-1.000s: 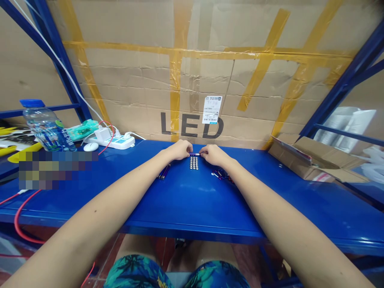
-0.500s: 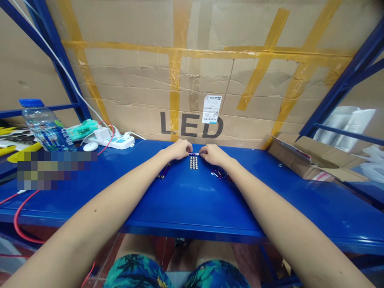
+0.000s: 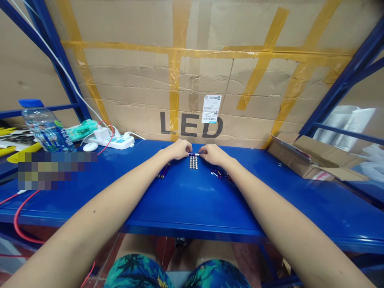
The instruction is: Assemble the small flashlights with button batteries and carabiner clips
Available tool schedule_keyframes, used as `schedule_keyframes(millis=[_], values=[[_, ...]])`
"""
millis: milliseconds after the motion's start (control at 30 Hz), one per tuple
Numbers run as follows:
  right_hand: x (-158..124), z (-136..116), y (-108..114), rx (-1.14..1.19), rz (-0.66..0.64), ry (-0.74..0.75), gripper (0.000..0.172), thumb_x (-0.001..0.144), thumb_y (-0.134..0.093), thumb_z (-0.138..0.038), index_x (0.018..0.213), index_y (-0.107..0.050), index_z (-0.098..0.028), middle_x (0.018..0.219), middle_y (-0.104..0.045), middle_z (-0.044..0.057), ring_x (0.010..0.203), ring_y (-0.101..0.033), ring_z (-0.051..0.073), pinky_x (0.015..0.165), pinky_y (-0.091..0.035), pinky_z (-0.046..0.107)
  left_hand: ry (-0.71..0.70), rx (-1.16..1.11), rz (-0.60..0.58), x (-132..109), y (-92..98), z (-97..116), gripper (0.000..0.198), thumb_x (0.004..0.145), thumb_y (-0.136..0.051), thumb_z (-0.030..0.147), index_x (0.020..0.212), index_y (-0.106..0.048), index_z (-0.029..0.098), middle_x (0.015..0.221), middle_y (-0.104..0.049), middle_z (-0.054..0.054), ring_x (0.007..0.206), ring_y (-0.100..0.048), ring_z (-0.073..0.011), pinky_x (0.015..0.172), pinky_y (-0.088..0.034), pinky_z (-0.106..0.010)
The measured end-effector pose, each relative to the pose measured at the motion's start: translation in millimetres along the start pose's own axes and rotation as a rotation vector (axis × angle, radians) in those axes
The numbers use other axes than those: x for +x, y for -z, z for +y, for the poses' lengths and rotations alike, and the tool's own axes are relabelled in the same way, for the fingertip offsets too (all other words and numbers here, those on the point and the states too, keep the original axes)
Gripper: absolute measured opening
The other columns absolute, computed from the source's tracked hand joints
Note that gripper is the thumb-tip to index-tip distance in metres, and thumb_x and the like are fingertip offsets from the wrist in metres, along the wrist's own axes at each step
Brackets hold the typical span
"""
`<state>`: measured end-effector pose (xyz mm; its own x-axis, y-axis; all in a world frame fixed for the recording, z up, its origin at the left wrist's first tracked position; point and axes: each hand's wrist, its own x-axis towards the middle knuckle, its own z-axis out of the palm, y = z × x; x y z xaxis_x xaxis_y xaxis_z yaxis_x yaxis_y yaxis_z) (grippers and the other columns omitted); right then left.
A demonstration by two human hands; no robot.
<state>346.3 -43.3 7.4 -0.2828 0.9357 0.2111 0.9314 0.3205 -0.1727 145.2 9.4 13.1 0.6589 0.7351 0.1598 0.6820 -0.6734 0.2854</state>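
My left hand (image 3: 179,149) and my right hand (image 3: 212,154) meet at the far middle of the blue metal shelf (image 3: 192,196). Both are closed on the two ends of a small purple pen-like light (image 3: 194,154), held level just above the shelf. Right under it lies a neat block of several small silver button cells (image 3: 194,162). Two more purple pen lights (image 3: 163,171) lie beside my left forearm. A small pile of red and purple clips (image 3: 221,173) lies by my right wrist.
A taped cardboard sheet marked LED (image 3: 192,125) backs the shelf. At the left stand a water bottle (image 3: 45,127), a white power strip (image 3: 112,141) with a red cable (image 3: 21,212), and a white mouse (image 3: 90,147). An open cardboard box (image 3: 315,162) sits at the right.
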Motion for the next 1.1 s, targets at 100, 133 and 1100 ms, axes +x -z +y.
schedule_keyframes(millis=[100, 133, 1100], values=[[0.8, 0.5, -0.6, 0.0, 0.0, -0.006, 0.026, 0.089, -0.057, -0.021, 0.108, -0.074, -0.02, 0.11, -0.075, 0.009, 0.098, -0.068, 0.023, 0.08, -0.047, 0.029, 0.005, 0.0, -0.003, -0.8, 1.1, 0.3, 0.027, 0.08, -0.066, 0.018, 0.106, -0.073, 0.017, 0.103, -0.073, -0.008, 0.092, -0.067, -0.0208, 0.084, -0.048, -0.032], [1.0, 0.6, -0.7, -0.001, -0.001, -0.008, 0.026, 0.089, -0.057, -0.022, 0.108, -0.074, -0.02, 0.11, -0.075, 0.009, 0.098, -0.067, 0.023, 0.08, -0.047, 0.029, 0.005, -0.001, -0.003, -1.1, 1.4, 0.5, 0.026, 0.08, -0.066, 0.018, 0.105, -0.073, 0.017, 0.103, -0.073, -0.008, 0.092, -0.067, -0.0209, 0.084, -0.048, -0.032], [-39.5, -36.5, 38.9, 0.135, 0.065, 0.232, 0.02, 0.088, -0.054, -0.019, 0.09, -0.074, -0.018, 0.084, -0.073, 0.005, 0.074, -0.061, 0.016, 0.07, -0.044, 0.028, -0.063, -0.071, -0.152, -65.6, 53.5, -0.3, 0.02, 0.076, -0.057, 0.025, 0.087, -0.072, 0.018, 0.088, -0.073, -0.003, 0.079, -0.062, -0.0153, 0.074, -0.043, -0.027]])
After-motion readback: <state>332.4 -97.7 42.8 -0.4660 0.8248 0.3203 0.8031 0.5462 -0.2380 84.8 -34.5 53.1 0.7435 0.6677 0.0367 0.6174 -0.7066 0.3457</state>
